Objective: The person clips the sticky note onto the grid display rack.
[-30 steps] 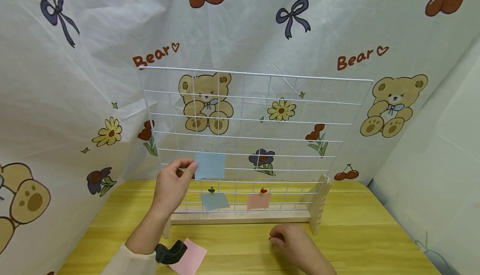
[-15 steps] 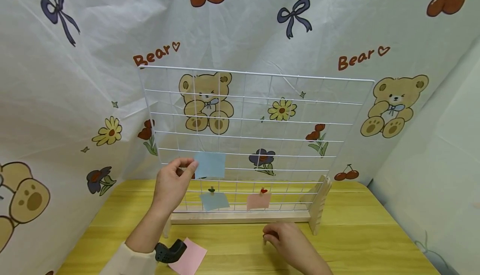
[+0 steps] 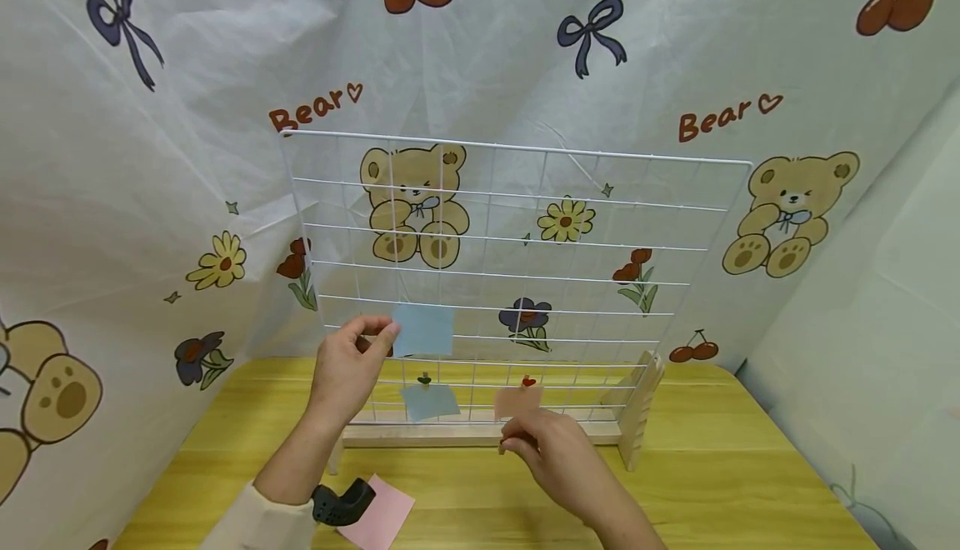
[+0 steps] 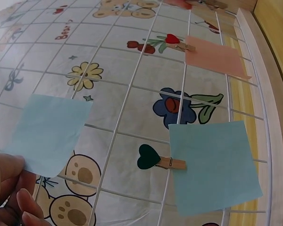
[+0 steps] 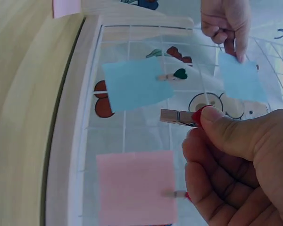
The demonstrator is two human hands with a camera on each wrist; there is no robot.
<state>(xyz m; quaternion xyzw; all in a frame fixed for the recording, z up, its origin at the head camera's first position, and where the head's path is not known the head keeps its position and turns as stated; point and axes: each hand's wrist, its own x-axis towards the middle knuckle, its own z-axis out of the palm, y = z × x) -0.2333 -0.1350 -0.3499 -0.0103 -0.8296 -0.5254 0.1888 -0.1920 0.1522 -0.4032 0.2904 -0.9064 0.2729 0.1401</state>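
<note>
My left hand [image 3: 348,371] pinches the left edge of a blue sticky note [image 3: 424,330] and holds it against the white wire grid [image 3: 600,242]. In the right wrist view my right hand [image 5: 245,160] pinches a small wooden clothespin [image 5: 177,117] by its red end, its other end pointing away from the fingers. Below the held note, a second blue note [image 4: 214,167] hangs from the grid by a clothespin with a dark green heart [image 4: 148,157]. To its right hangs a pink note [image 4: 214,57] under a clothespin with a red heart [image 4: 172,39].
The grid stands in a wooden base [image 3: 480,435] on a yellow wood-grain table [image 3: 720,467]. A loose pink note [image 3: 386,512] lies near the front, partly behind the black wrist camera [image 3: 343,503]. Behind the grid hangs a white cloth [image 3: 480,58] printed with bears.
My right hand has moved up and to the left from over the table toward the grid with the clothespin. The left hand holds the blue note in nearly the same place.
</note>
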